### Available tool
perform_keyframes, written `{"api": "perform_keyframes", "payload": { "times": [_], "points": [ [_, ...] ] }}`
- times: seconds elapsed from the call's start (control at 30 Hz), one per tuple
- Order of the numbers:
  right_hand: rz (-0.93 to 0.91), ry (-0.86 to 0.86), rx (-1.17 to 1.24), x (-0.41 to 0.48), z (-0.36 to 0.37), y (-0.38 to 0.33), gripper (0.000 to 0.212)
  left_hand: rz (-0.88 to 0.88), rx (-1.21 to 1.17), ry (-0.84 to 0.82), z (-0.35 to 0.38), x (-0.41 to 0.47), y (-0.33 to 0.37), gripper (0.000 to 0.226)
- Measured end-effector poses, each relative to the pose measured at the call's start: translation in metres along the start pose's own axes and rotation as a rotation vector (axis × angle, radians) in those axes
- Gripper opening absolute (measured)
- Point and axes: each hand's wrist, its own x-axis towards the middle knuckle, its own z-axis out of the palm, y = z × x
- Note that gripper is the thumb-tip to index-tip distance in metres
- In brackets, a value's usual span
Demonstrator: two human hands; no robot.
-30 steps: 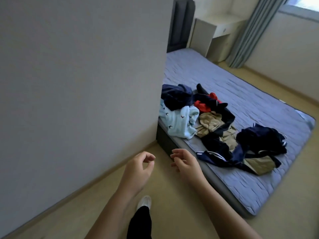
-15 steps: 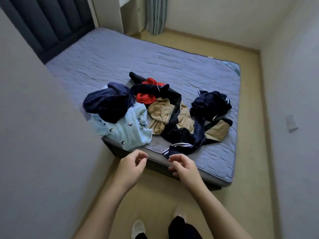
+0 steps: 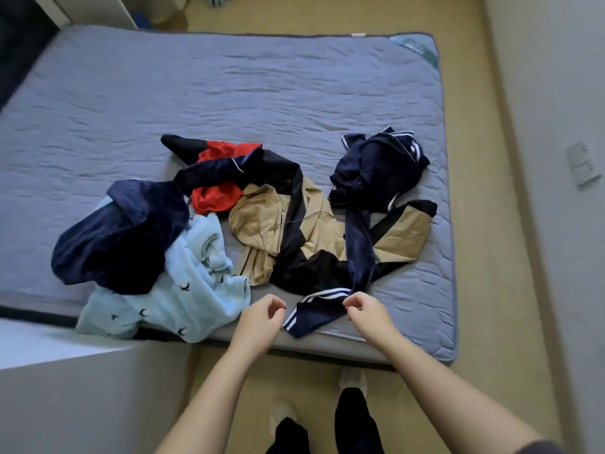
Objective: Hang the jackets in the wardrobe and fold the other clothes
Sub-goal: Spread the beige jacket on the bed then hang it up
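A heap of clothes lies on the near part of the grey-blue mattress (image 3: pixel 229 80). From left: a dark navy fleece garment (image 3: pixel 121 231) on top of a light blue top with small bird prints (image 3: pixel 183 290), a red piece (image 3: pixel 216 194), a tan and black jacket (image 3: pixel 294 231), and a navy garment with white stripes (image 3: pixel 376 172) whose long striped end (image 3: pixel 314 309) reaches the mattress edge. My left hand (image 3: pixel 260 319) hovers just left of that striped end, fingers loosely curled, holding nothing. My right hand (image 3: pixel 366 311) is at its right side, fingertips close to the fabric, loosely curled.
A grey wall corner or cabinet side (image 3: pixel 82 398) juts in at the lower left, close to the bed. A dark headboard (image 3: pixel 16 44) is at the upper left. Tan floor (image 3: pixel 484 224) runs along the bed's right side to a grey wall. My feet (image 3: pixel 352 381) stand at the bed's foot.
The view has swung from the wall onto the bed, and I have stepped up to the mattress edge. Both hands have moved forward over the striped navy end.
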Motion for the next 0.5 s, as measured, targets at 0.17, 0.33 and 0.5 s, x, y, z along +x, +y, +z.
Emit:
{"api": "perform_keyframes", "payload": {
  "times": [0.17, 0.33, 0.5],
  "points": [
    [0.151, -0.100, -0.371, 0.122, 0.015, 0.049, 0.033, -0.077, 0.220, -0.088, 0.045, 0.142, -0.034, 0.013],
    [0.201, -0.064, -0.489, 0.222, 0.049, 0.079, 0.082, -0.107, 0.358, 0.057, 0.085, 0.262, -0.064, 0.043],
    [0.321, -0.065, -0.404, 0.288, 0.078, 0.118, 0.041, 0.048, 0.716, 0.146, 0.094, 0.343, -0.075, 0.092]
  ]
}}
